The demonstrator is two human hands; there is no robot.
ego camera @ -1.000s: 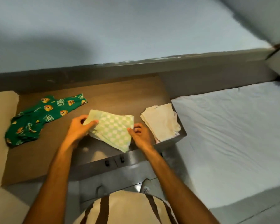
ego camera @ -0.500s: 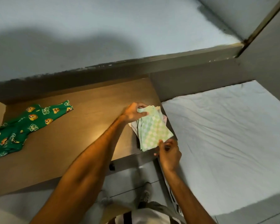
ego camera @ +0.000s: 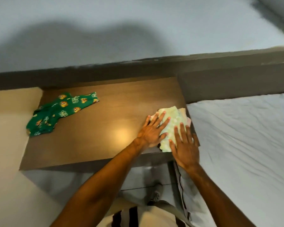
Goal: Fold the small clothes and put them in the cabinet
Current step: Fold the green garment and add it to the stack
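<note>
A folded green-and-white checked cloth [ego camera: 173,122] lies on top of a folded cream garment [ego camera: 184,111] at the right end of the brown table top [ego camera: 105,128]. My left hand [ego camera: 152,130] lies flat on the cloth's left side, fingers spread. My right hand [ego camera: 184,145] presses flat on its near right part, palm down. Neither hand grips anything. An unfolded green garment with orange cartoon prints [ego camera: 61,112] lies crumpled at the table's far left.
A bed with a wrinkled white sheet [ego camera: 244,145] lies directly right of the table. A dark ledge [ego camera: 138,68] and a pale wall run behind. A tan surface [ego camera: 8,128] borders the table on the left. Grey floor shows below the table edge.
Both hands carried the checked cloth from the table's middle to the right, laid it on the cream pile, and now lie flat on it instead of holding its edges.
</note>
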